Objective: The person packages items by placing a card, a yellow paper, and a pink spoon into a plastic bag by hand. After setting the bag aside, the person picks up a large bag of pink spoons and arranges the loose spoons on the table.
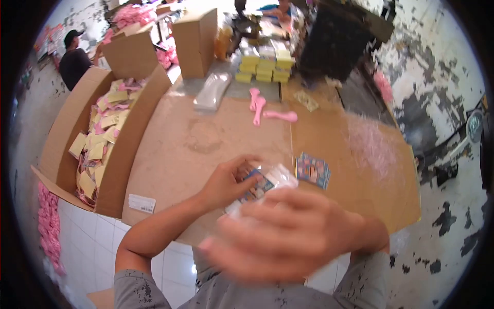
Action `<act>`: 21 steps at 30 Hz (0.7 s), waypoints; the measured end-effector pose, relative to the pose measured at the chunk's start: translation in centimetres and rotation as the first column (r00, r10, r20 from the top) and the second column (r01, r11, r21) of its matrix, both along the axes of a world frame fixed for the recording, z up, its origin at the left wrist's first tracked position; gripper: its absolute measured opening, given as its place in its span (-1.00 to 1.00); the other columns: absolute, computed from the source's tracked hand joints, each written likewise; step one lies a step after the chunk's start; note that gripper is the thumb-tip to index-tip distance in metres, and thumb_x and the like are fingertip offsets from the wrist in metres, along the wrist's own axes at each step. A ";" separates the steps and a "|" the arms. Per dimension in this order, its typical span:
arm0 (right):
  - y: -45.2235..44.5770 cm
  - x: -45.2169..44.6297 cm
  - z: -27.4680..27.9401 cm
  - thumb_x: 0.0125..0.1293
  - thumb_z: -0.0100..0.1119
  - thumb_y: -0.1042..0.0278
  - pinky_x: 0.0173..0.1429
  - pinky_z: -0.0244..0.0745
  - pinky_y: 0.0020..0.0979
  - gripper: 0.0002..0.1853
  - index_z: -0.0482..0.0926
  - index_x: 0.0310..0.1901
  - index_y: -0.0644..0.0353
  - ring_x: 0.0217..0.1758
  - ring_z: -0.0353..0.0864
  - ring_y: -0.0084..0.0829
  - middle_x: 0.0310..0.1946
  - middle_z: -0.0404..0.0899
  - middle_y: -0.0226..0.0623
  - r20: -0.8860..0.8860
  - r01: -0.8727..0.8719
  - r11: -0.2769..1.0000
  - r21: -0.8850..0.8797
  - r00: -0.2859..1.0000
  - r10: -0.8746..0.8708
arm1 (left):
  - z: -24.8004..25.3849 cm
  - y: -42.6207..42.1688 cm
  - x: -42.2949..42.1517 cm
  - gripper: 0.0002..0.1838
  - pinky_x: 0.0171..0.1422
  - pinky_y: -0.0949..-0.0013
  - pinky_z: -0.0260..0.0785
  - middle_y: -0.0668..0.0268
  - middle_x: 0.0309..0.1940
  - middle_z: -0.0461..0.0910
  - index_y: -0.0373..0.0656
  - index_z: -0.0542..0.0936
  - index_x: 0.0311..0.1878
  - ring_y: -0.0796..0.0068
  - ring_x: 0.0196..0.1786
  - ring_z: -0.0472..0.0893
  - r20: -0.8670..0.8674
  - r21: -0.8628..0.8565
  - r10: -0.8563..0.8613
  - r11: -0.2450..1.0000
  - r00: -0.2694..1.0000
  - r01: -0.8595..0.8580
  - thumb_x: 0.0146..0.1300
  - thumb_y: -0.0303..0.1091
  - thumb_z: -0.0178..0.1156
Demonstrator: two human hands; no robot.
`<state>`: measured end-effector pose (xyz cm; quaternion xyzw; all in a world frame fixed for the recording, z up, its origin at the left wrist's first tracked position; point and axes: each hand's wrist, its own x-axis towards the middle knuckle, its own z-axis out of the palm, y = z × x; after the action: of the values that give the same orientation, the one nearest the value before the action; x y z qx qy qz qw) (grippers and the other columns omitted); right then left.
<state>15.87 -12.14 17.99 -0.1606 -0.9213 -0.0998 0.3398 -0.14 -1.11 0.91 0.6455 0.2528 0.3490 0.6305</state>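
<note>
My left hand (229, 180) is closed on a clear plastic bag (282, 176) with a blue printed card (259, 186) in or against it. The bag is held above the table's near side. Closer to the camera, my right hand (288, 232) is smeared by motion, its fingers stretched out to the left and apart. It passes in front of the bag and hides the lower part. A small stack of printed cards (313, 171) lies on the table just right of the bag. Farther back are several pink plastic brushes or spoon-shaped handles (258, 110).
A long open carton (116, 193) at left holds many yellow-and-pink packets (105, 123). Clear bags (212, 91) lie behind, near yellow stacks (265, 67). Plastic film (373, 144) covers the right side of the cardboard-topped table (170, 154). A person (77, 62) is at far left.
</note>
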 end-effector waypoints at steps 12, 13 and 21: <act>-4.4 -4.1 -1.5 0.29 0.24 0.45 -0.23 0.43 -0.40 -0.75 0.61 -0.05 -0.16 -0.37 0.58 -0.48 -0.25 0.60 -0.63 -0.375 0.216 0.960 0.175 0.917 -0.138 | 0.6 -0.8 -0.3 -0.51 -0.08 0.47 0.61 0.25 -0.13 0.75 -0.20 0.48 0.40 0.59 -0.07 0.74 -0.153 0.073 -0.057 0.995 0.987 0.069 0.45 -0.48 0.33; -4.6 -2.7 -0.5 0.30 0.25 0.46 -0.22 0.42 -0.39 -0.74 0.61 -0.05 -0.17 -0.37 0.57 -0.48 -0.23 0.61 -0.64 -0.289 0.150 0.979 0.135 0.951 -0.106 | 0.7 -0.7 -0.2 -0.50 -0.08 0.48 0.61 0.25 -0.13 0.75 -0.20 0.48 0.41 0.59 -0.07 0.74 -0.163 0.070 -0.065 0.995 0.984 0.078 0.45 -0.48 0.33; -3.0 -1.4 -1.1 0.39 0.24 0.54 -0.29 0.40 -0.43 -0.40 0.46 0.38 -0.32 -0.37 0.52 -0.50 -0.13 0.67 -0.66 -0.292 0.094 0.948 0.304 0.956 -0.001 | 1.1 -0.9 -0.1 -0.48 -0.09 0.48 0.60 0.24 -0.14 0.76 -0.20 0.47 0.42 0.59 -0.09 0.74 -0.207 0.015 -0.084 0.996 0.975 0.089 0.45 -0.47 0.35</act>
<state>14.44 -15.19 16.93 -0.1395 -0.8300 -0.2292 0.4890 -0.24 -2.00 2.06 0.6963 0.2841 0.2555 0.6076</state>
